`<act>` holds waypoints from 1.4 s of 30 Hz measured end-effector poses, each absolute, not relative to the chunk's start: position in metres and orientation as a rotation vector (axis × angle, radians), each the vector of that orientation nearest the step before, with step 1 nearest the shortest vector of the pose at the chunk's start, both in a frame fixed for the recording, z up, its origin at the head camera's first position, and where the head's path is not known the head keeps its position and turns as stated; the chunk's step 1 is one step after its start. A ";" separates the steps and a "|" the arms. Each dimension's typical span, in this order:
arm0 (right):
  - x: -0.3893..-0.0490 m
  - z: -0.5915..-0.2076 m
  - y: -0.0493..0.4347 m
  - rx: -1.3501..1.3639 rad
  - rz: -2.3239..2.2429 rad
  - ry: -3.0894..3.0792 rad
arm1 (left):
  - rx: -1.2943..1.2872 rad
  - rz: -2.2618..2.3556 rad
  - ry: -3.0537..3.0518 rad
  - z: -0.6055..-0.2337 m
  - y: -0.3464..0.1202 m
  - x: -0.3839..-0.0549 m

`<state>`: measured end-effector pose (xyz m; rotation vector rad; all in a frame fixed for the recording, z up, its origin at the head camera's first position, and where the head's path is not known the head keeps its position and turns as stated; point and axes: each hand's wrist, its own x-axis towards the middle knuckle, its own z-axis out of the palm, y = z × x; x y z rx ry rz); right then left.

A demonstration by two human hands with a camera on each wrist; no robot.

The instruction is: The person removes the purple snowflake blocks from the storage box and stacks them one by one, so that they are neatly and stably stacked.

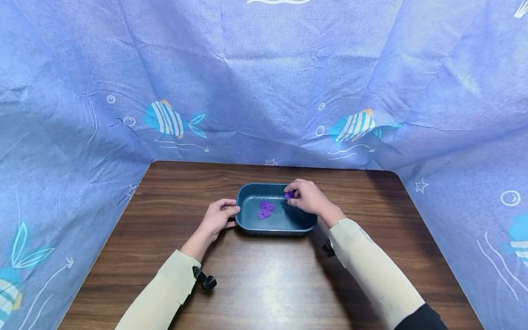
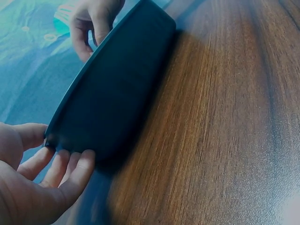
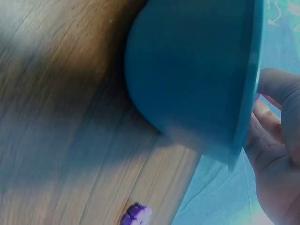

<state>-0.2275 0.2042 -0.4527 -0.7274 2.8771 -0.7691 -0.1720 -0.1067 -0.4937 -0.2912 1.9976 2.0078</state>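
Blue fabric printed with fish [image 1: 247,91] hangs at the left, far and right edges of a brown wood-grain tabletop [image 1: 255,284]. From the near left, a pale left sleeve [image 1: 162,286] reaches in, a black device [image 1: 205,280] strapped at its wrist. Ahead of it the left hand [image 1: 216,215] holds the left end of a dark blue bin [image 1: 272,230], thumb at the rim and fingers against the outer wall, so its grip is narrow, closed about that end. The bin stands upright on the tabletop, nearer the far edge than the near one, about midway between the left and right edges. Inside it, left of the middle, a small cluster of purple pieces [image 1: 266,210] lies on the floor; how many, I cannot tell. Farther right, the right hand [image 1: 307,196] pinches a purple piece [image 1: 289,195] between thumb and fingers, over the bin near its far right corner. Another, a loose purple piece [image 3: 136,214], lies on the tabletop past the bin's right end, near an edge; which edge, I cannot tell. A pale right sleeve [image 1: 373,266] runs back toward the near right, with dark cloth [image 1: 422,318] at its end
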 end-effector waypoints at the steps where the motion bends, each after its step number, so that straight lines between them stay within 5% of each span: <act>1: -0.228 -0.452 0.206 -0.734 -0.767 2.882 | -0.286 2.007 1.999 -0.494 -0.107 -0.172; 24: -0.224 -0.435 0.258 -0.791 -0.832 2.983 | -0.283 1.999 2.004 -0.493 -0.107 -0.172; 42: -0.214 -0.459 0.303 -0.664 -0.842 3.061 | -0.285 2.003 1.995 -0.493 -0.107 -0.172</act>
